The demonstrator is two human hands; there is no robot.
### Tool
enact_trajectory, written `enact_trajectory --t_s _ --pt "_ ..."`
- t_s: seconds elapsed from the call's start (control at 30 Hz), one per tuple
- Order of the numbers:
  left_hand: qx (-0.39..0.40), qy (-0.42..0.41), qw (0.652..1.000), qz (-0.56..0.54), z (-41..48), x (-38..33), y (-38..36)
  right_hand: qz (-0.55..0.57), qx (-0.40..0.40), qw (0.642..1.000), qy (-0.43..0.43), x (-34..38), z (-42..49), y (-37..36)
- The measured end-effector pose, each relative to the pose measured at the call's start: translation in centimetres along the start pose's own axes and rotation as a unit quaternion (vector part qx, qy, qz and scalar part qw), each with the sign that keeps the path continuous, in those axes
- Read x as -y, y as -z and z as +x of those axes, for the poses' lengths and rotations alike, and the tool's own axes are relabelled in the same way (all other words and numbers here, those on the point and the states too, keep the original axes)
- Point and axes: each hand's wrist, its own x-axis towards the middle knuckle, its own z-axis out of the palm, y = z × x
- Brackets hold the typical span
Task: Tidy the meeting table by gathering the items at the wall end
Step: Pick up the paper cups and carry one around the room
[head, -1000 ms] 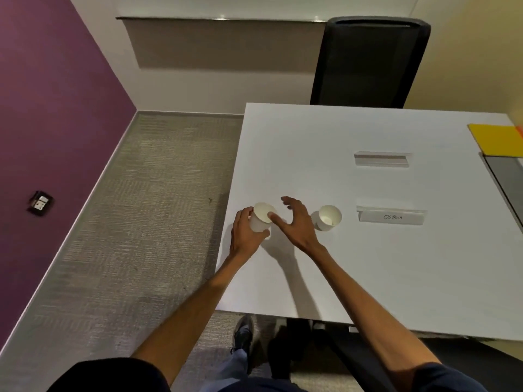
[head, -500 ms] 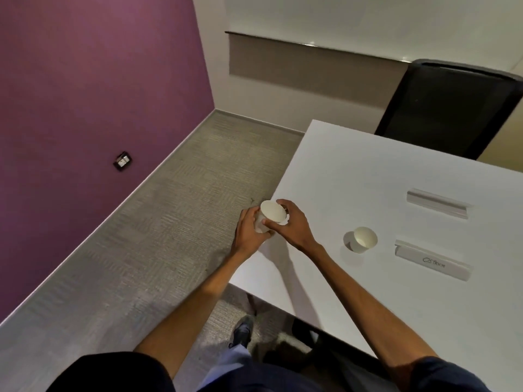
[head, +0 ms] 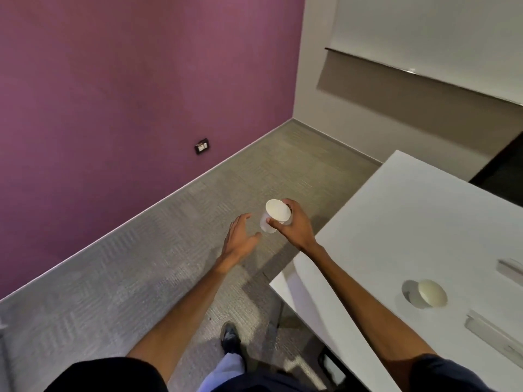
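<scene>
no text is showing legibly. the near placard (head: 493, 333) and far placard (head: 510, 267) on the right side of the table (head: 396, 222) are presenting blank faces, the held paper cup (head: 278, 210) is showing plain white, and the wall socket (head: 202, 146) is appearing too small to read.

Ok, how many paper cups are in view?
2. The held cup is in the right hand, over the carpet; the second cup stands on the table. Others may lie outside the frame.

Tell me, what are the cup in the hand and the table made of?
The cup in the right hand looks like thin white paper: dull, thin-walled, no shine. It could be plastic. The table looks like smooth white laminate: flat, even colour, no wood grain. What lies under the surface is hidden.
</scene>
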Motion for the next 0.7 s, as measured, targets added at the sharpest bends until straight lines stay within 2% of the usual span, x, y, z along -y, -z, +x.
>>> enact_trajectory --t_s 0.13,0.37,0.57,0.7 --pt "-0.033 0.002 0.999 -0.018 1.1 1.4 2.6 -0.002 0.028 0.999 0.023 1.3 1.7 -2.7" --pt "-0.021 -0.018 1.0 -0.011 5.1 2.1 5.6 0.011 0.047 0.998 0.032 3.6 5.9 -6.1" --pt "-0.024 -0.029 0.995 -0.087 9.9 2.9 8.7 0.056 0.043 0.997 0.04 5.9 10.5 -8.8" --pt "-0.027 -0.043 0.994 -0.096 12.8 4.0 10.9 0.068 0.036 0.996 0.04 7.0 13.1 -10.7"
